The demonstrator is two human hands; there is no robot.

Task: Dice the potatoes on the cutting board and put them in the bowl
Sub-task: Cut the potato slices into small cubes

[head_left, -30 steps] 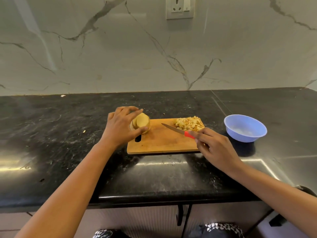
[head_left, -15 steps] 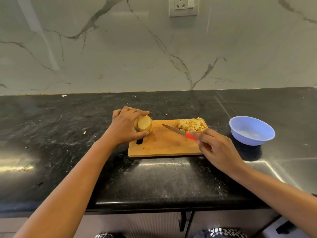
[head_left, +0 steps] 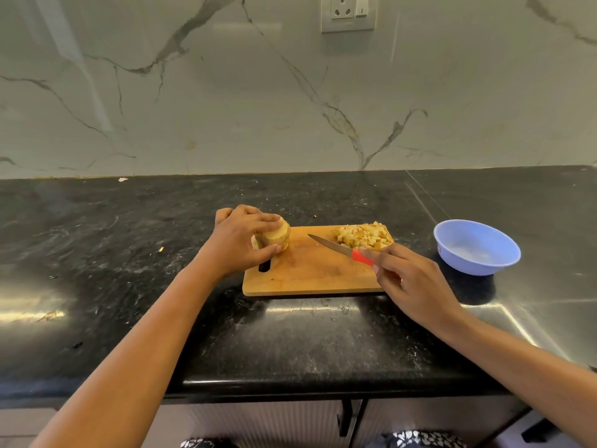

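A wooden cutting board (head_left: 310, 273) lies on the black counter. My left hand (head_left: 240, 240) grips a sliced potato (head_left: 279, 237) at the board's left end, fingers over the top and thumb beneath. My right hand (head_left: 407, 279) holds a knife (head_left: 336, 247) by its red handle, the blade pointing left over the board's middle without touching the potato. A pile of diced potato (head_left: 363, 236) sits at the board's far right corner. A light blue bowl (head_left: 476, 247) stands on the counter to the right of the board and looks empty.
The black stone counter (head_left: 129, 253) runs left and right of the board, with its front edge near my body. A marble wall with a power socket (head_left: 349, 11) rises behind. Small scraps lie on the counter left of the board.
My left hand has turned the sliced potato on the board's left end, so its cut face points away from me more. The knife hand has stayed nearly still.
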